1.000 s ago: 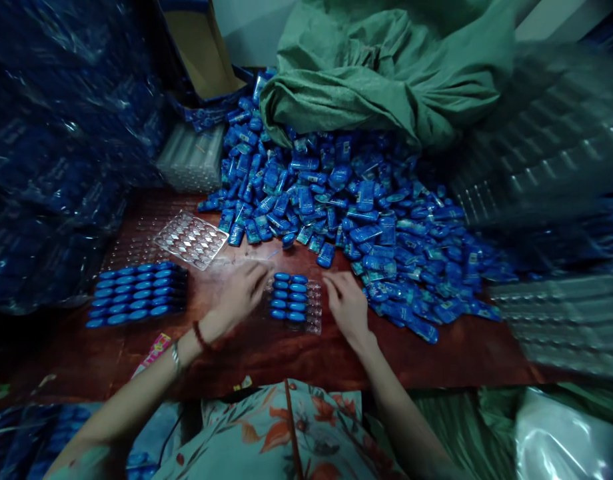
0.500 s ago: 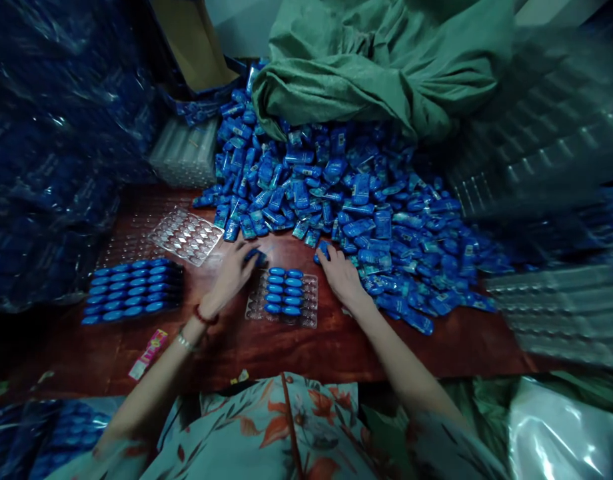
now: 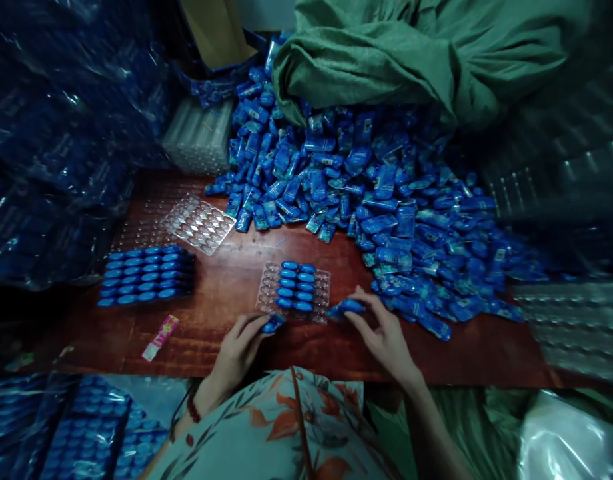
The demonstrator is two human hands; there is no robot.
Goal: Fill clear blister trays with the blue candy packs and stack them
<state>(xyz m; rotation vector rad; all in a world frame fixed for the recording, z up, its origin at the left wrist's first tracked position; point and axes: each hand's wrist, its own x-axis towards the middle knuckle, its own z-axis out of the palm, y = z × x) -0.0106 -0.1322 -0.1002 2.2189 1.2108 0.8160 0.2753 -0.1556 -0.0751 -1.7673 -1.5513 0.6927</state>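
Pinched in my left hand (image 3: 240, 350) is a small blue wrapped packet (image 3: 273, 324), just below a clear plastic tray (image 3: 268, 283). My right hand (image 3: 384, 333) grips another blue packet (image 3: 350, 306) by the tray's right side. Two columns of glossy blue oval pieces (image 3: 296, 287) fill the middle of that tray; its outer hollows hold nothing. Behind and to the right spreads a large heap of blue packets (image 3: 336, 167). What is inside the packets in my hands I cannot make out.
At left stand stacked trays of blue ovals (image 3: 146, 275), a clear tray (image 3: 199, 223) and a pink strip (image 3: 160, 338). Green cloth (image 3: 376, 67) covers the heap's back. Stacked clear trays (image 3: 576, 327) stand right, tray bundles (image 3: 199, 137) behind left. The wooden table's front edge (image 3: 336, 380) is close to me.
Both hands have drawn back from the heap toward me, each with a blue packet. The left is now below the tray, the right beside it. The camera view has shifted slightly.
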